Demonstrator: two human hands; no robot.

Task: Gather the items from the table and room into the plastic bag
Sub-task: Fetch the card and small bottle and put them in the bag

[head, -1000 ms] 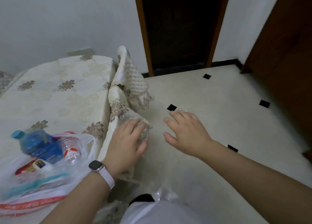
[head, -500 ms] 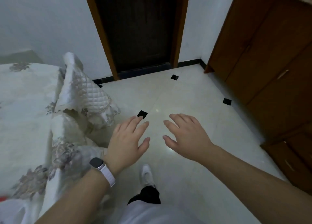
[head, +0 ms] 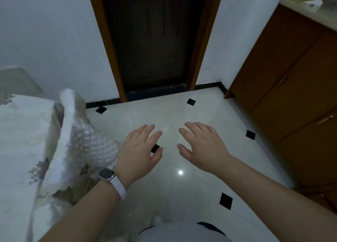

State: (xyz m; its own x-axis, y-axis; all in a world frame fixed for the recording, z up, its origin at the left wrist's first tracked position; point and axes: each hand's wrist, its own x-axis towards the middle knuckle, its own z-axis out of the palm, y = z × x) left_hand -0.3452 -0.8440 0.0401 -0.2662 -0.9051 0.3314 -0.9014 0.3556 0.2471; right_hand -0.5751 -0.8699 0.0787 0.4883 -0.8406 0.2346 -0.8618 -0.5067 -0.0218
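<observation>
Hands out in front of me over the pale tiled floor (head: 182, 187): left hand (head: 139, 154), watch (head: 106, 174) on its wrist, and right hand (head: 202, 147), both palm-down with fingers apart and holding nothing. Plastic bag not in view; quilted bed cover (head: 87, 147) left, dark door (head: 151, 41) far, wooden cabinet (head: 295, 95) right.

The floral quilted cream bedspread (head: 23, 141) is motion-blurred and runs off the left edge. The left hand (head: 138, 154) partly covers a small black floor tile (head: 155, 148). The brown wooden cabinet (head: 291, 88) is cut off at the right.
</observation>
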